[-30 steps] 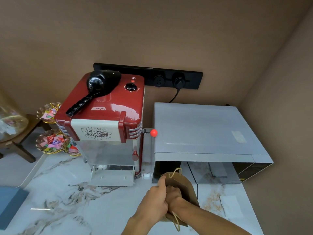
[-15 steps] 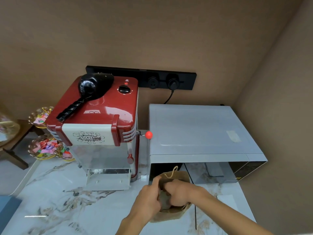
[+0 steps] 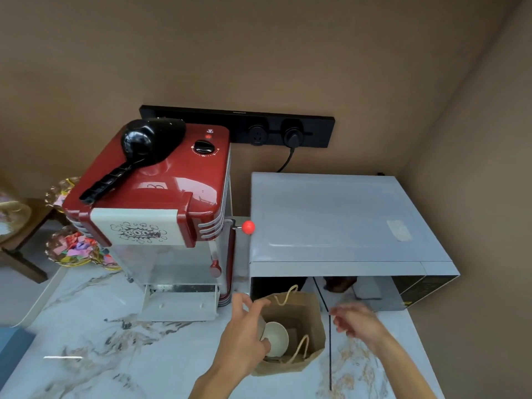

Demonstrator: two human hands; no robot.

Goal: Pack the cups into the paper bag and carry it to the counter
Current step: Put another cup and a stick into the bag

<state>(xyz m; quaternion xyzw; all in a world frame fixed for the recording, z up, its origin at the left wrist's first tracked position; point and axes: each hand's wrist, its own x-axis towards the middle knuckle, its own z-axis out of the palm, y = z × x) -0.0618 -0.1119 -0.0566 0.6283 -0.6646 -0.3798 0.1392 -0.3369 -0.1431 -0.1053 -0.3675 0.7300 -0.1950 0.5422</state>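
Note:
The brown paper bag [image 3: 309,318] stands open on the marble counter [image 3: 86,341], just in front of the microwave. A white cup [image 3: 277,338] lies tilted inside it, mouth turned up towards me, against the bag's left side. My left hand [image 3: 244,338] grips the bag's left rim, with the thumb beside the cup. My right hand [image 3: 357,322] hovers to the right of the bag, blurred, fingers apart and holding nothing. The bag's two rope handles hang loose.
A silver microwave [image 3: 339,226] stands right behind the bag with its door open. A red popcorn machine [image 3: 161,203] with a black scoop on top is to the left. Bowls of coloured paper [image 3: 72,246] sit at far left. Walls close in behind and on the right.
My right hand has come out of the bag and moved right, leaving the cup inside. The bag now stands upright and open. My left hand stays at its left rim.

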